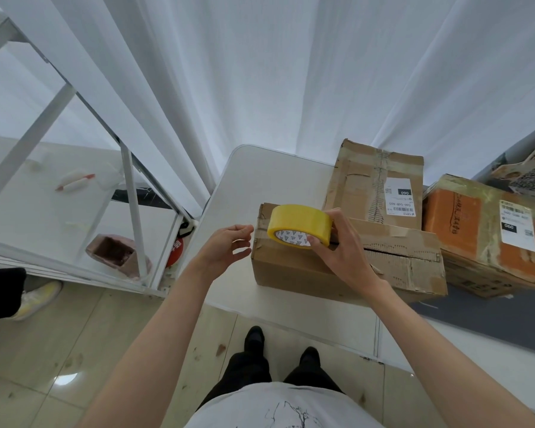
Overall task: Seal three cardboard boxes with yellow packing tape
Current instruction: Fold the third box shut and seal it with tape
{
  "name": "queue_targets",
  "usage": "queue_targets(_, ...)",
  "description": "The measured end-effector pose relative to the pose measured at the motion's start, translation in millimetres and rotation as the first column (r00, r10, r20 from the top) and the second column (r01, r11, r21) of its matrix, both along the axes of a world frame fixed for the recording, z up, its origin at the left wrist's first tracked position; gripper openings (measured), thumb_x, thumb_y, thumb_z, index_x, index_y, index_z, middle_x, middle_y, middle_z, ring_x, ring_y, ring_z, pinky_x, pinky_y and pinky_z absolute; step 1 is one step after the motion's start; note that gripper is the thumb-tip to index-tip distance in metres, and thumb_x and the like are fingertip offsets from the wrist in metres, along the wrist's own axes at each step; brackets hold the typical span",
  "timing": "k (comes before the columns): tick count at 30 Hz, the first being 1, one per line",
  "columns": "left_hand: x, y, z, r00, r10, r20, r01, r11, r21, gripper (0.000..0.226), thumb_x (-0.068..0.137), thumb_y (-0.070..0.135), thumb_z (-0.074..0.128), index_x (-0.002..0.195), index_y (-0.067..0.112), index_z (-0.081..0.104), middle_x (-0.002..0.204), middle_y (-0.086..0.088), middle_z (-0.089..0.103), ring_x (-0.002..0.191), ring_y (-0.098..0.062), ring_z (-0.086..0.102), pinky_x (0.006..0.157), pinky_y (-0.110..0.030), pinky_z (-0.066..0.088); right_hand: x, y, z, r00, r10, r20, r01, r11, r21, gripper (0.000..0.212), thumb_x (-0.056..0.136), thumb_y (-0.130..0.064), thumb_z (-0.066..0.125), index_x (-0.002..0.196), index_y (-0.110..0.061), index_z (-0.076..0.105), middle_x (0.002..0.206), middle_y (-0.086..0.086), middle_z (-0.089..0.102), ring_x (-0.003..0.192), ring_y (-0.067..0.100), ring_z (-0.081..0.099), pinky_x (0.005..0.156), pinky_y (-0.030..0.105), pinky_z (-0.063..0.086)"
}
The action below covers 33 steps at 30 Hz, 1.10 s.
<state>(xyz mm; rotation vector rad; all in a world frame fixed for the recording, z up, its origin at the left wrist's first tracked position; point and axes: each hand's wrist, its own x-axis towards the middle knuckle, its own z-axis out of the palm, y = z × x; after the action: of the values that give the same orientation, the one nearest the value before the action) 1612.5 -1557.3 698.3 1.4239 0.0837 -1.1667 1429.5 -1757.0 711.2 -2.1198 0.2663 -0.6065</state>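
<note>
My right hand (340,245) grips a roll of yellow packing tape (300,222), thumb inside its patterned core, holding it above the left end of the nearest brown cardboard box (291,270). My left hand (226,248) hovers just left of the roll with loosely curled fingers, holding nothing and close to the box's left edge. That box has a gap along its top seam. Behind it lies a second brown box (359,180) with a white label. An orange box (464,230), also labelled, sits to the right.
The boxes lie on a white table (260,180) against a white curtain. A dark grey mat (491,316) covers the table's right part. A white metal shelf rack (130,186) with a pink container stands to the left. Another person's shoe (34,299) shows on the tiled floor.
</note>
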Motion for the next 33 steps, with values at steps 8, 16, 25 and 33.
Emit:
queue_targets(8, 3.0, -3.2, -5.8, 0.995, -0.049, -0.081, 0.047, 0.999, -0.021, 0.037, 0.079, 0.033, 0.078, 0.108, 0.012, 0.069, 0.091, -0.001, 0.059, 0.09, -0.018, 0.054, 0.08, -0.029, 0.055, 1.9, -1.1, -1.6, 1.0, -0.004, 0.003, 0.004, 1.0, -0.001, 0.025, 0.094, -0.033, 0.065, 0.109, -0.025, 0.046, 0.103, -0.01, 0.049, 0.089, 0.018, 0.059, 0.063, 0.038, 0.055)
queue_targets(16, 0.4, -3.6, -12.8, 0.994, -0.002, -0.106, -0.003, 0.999, -0.042, 0.033, 0.091, 0.027, 0.071, 0.116, 0.006, 0.072, 0.099, -0.006, 0.065, 0.087, -0.018, 0.063, 0.086, -0.03, 0.056, 2.3, -1.3, -2.3, 1.0, 0.001, -0.002, -0.001, 1.0, -0.017, 0.027, 0.093, -0.036, 0.065, 0.109, -0.029, 0.045, 0.101, -0.011, 0.049, 0.086, 0.007, 0.055, 0.064, 0.02, 0.047)
queue_targets(25, -2.3, -5.3, -12.8, 0.998, 0.038, -0.056, -0.04, 0.998, -0.045, 0.047, 0.085, 0.029, 0.077, 0.12, -0.001, 0.068, 0.107, -0.012, 0.066, 0.091, -0.02, 0.066, 0.086, -0.032, 0.056, 3.3, -1.7, -2.6, 0.998, -0.007, -0.058, 0.005, 1.0, -0.025, 0.029, 0.092, -0.043, 0.064, 0.109, -0.038, 0.042, 0.096, -0.015, 0.053, 0.08, 0.013, 0.059, 0.061, 0.023, 0.046)
queue_targets(33, -11.5, -6.3, -22.2, 0.99, 0.02, -0.14, -0.027, 0.999, -0.046, 0.047, 0.078, 0.044, 0.077, 0.111, 0.013, 0.063, 0.097, -0.002, 0.066, 0.091, -0.018, 0.061, 0.09, -0.033, 0.051, 2.6, -1.6, -3.4, 0.995, -0.005, -0.101, 0.005, 1.0, 0.001, 0.03, 0.092, -0.044, 0.066, 0.108, -0.035, 0.043, 0.095, -0.015, 0.055, 0.08, 0.011, 0.059, 0.062, 0.022, 0.047)
